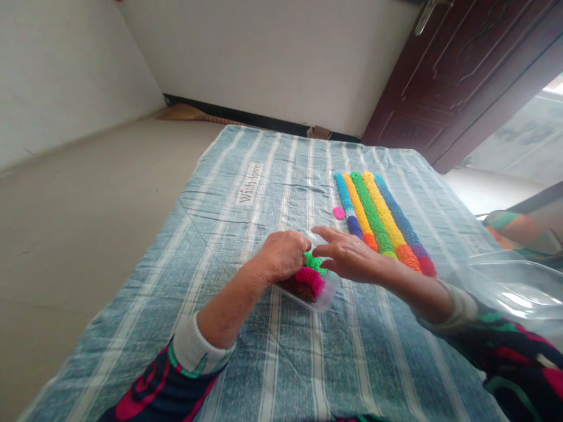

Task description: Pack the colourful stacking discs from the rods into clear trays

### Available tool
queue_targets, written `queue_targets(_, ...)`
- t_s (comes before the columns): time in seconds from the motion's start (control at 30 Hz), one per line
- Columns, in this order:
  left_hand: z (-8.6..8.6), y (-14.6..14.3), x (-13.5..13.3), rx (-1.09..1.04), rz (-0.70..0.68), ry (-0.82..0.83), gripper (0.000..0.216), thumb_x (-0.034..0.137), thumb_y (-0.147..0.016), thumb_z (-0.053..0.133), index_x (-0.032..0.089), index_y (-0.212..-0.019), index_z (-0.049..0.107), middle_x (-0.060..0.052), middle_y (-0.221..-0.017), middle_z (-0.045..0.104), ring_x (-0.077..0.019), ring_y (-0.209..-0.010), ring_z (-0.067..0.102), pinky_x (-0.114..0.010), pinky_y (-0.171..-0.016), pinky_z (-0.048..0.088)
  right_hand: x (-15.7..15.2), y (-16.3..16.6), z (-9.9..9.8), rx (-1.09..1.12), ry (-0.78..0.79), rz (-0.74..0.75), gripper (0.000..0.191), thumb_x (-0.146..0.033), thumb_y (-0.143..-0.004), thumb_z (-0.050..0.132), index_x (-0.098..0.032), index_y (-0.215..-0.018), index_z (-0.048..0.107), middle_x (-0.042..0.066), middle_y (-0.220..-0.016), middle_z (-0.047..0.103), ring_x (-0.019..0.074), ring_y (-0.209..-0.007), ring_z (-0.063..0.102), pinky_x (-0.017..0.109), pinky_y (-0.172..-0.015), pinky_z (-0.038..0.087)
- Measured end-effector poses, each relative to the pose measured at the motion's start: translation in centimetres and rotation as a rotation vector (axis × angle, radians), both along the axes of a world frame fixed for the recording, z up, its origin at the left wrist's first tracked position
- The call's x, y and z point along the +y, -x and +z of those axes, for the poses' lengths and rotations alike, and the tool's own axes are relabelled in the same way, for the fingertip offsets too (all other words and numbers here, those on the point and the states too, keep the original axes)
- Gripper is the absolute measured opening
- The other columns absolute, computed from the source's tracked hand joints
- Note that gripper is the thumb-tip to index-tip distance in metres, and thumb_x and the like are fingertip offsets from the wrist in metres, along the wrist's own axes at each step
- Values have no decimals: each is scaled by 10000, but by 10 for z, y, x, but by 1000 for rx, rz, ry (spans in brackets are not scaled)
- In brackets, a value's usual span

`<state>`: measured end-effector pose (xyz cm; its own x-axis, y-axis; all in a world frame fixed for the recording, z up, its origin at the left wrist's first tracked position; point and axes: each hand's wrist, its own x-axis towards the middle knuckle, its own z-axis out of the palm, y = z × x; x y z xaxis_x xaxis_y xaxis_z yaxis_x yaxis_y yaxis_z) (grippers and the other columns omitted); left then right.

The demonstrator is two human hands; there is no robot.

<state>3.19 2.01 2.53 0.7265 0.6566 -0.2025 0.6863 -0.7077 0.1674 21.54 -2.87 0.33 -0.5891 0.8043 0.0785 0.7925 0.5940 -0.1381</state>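
Mid-worktop, our left hand (284, 255) curls into the clear tub (328, 301), its grip hidden; right hand (347, 256) spread, empty. We judge the fuzzy pieces (310, 280) soft, light: pinch edges.

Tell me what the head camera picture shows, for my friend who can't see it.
A person's left hand and right hand meet over a small clear plastic tub of bumpy pink and green pieces on a blue striped cloth. Beyond the right hand lie five long rainbow-coloured rows of bumpy pieces, with one loose pink piece beside them.
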Motion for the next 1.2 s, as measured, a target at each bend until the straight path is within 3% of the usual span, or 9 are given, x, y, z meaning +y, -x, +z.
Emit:
queue_targets(0.1, 1, 1, 1, 16, 16, -2, 175, 184, -796, 536, 203, -841, 704, -73, -868, 717, -237, -872, 659, -314, -732, 471, 5, 8, 3, -65, 65, -25, 247, -196, -809, 628, -198, -1050, 682, 146, -1271, 506, 248, -1068, 533, 346, -829, 465)
queue_targets(0.5, 1, 4, 3, -32, 53, 39, 157, 170, -772, 547, 209, -820, 692, -66, -810, 701, -238, -840, 660, -314, -716, 466, 15, 19, 8, -156, 202, -6, 252, -140, -812, 585, -178, -1053, 646, 118, -1099, 528, 198, -899, 542, 275, -644, 428)
queue_targets(1.2, 3, 7, 4, -33, 56, 80, 155, 188, -778, 543, 195, -812, 694, -71, -777, 699, -225, -818, 658, -286, -691, 455, 19, 12, 4, -90, 161, 81, 144, -67, -821, 529, -146, -895, 624, 72, -1025, 533, 107, -747, 473, 251, -563, 276)
